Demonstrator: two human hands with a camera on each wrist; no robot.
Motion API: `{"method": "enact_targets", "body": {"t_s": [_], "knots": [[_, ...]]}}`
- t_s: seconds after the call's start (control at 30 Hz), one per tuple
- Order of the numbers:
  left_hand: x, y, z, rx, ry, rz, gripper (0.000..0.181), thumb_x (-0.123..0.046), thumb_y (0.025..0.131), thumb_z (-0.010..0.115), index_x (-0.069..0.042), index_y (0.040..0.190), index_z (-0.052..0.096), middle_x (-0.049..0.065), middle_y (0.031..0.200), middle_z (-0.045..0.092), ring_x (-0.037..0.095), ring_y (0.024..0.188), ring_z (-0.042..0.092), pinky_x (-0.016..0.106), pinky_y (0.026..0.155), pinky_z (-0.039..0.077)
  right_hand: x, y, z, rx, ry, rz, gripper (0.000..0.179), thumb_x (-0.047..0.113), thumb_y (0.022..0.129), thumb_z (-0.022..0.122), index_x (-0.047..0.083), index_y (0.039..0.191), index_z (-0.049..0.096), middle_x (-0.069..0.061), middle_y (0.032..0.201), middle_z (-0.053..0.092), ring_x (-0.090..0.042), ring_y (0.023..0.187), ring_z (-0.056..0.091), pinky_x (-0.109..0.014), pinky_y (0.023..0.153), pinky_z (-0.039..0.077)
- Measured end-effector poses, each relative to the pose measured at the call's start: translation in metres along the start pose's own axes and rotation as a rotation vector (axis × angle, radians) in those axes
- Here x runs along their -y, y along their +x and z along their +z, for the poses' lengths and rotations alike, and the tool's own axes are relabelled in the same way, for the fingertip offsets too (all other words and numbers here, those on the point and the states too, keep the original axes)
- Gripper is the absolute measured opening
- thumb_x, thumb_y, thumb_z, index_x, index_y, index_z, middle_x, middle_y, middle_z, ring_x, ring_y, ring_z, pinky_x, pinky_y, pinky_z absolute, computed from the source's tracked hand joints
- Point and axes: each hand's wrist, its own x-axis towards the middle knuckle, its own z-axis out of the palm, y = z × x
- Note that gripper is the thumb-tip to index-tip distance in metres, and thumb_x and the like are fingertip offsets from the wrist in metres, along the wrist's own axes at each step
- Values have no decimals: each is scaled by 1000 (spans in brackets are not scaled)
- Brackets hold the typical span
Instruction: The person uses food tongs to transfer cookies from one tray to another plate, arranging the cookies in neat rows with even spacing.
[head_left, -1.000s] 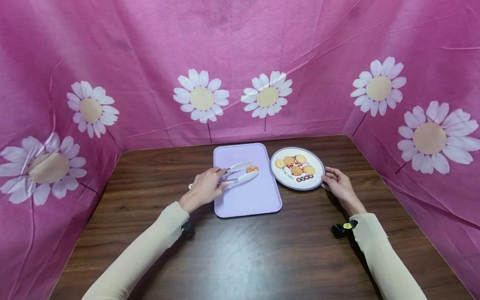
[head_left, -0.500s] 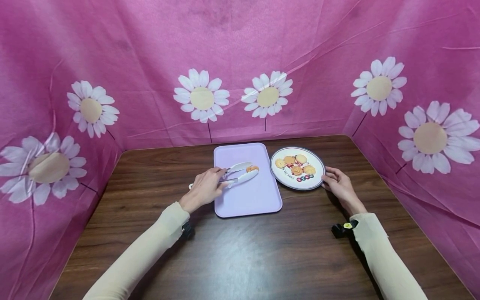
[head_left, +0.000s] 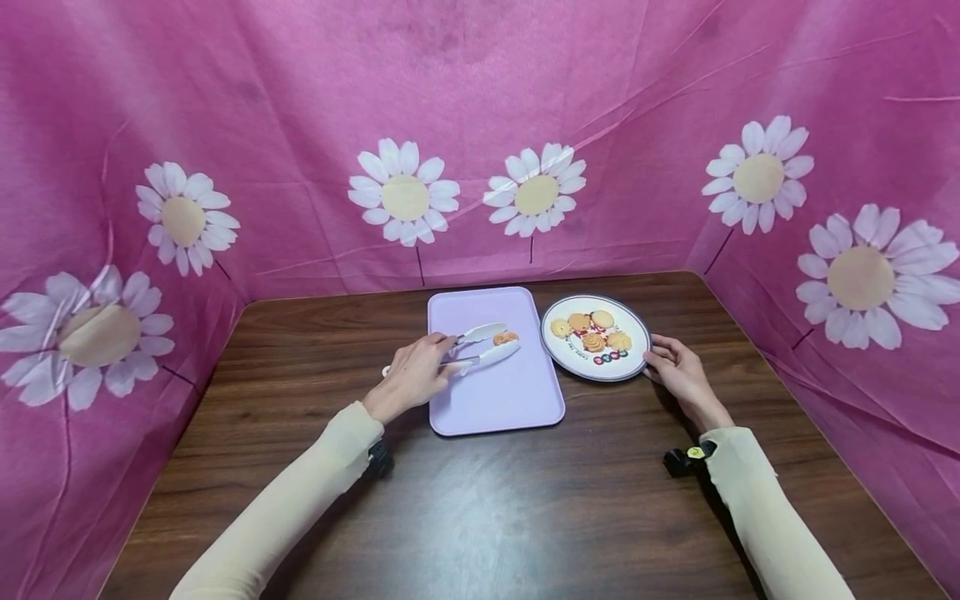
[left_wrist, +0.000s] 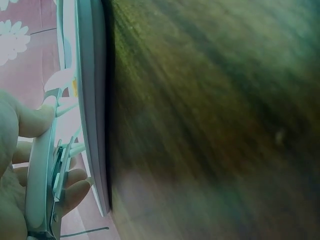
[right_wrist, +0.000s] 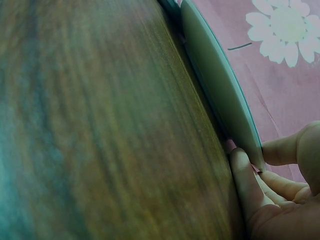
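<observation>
My left hand [head_left: 411, 375] grips a pair of tongs [head_left: 498, 353] with white tips and metal arms, over a lavender tray [head_left: 498, 408]. Between the tong tips is one golden-brown cookie [head_left: 505, 338]; whether both tips touch it I cannot tell. In the left wrist view the thumb and fingers wrap round the tongs' metal handle [left_wrist: 40, 170]. To the right, my right hand [head_left: 684, 379] pinches the rim of a round white plate [head_left: 577, 364]. Several cookies [head_left: 594, 342] lie on this plate. The right wrist view shows thumb and fingers at the plate's edge [right_wrist: 225, 95].
The tray and plate stand side by side near the back of a dark wooden table [head_left: 480, 517]. A pink cloth [head_left: 300, 125] printed with white daisies hangs behind the table and along both sides.
Almost nothing differs. The left hand and tongs have shifted very slightly right; the tips still stand around the cookie. The right hand stays on the plate's rim.
</observation>
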Motion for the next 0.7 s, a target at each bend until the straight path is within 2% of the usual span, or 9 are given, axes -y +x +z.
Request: {"method": "enact_targets", "body": {"t_s": [0.43, 0.7], "knots": [[-2, 2, 1, -6, 30, 7, 44, -27, 99, 70, -6, 137, 66, 8, 121, 72, 23, 100, 71, 45, 78, 60, -2, 3, -1, 4, -3, 3, 62, 14, 107, 54, -6, 160, 28, 12, 112, 60, 13, 95, 60, -10, 84, 55], [-3, 2, 2, -5, 46, 10, 44, -26, 99, 70, -7, 138, 66, 8, 123, 71, 24, 103, 72, 45, 78, 61, -3, 2, -1, 4, 10, -10, 62, 13, 107, 54, -8, 159, 28, 17, 106, 60, 13, 95, 60, -10, 83, 55]]}}
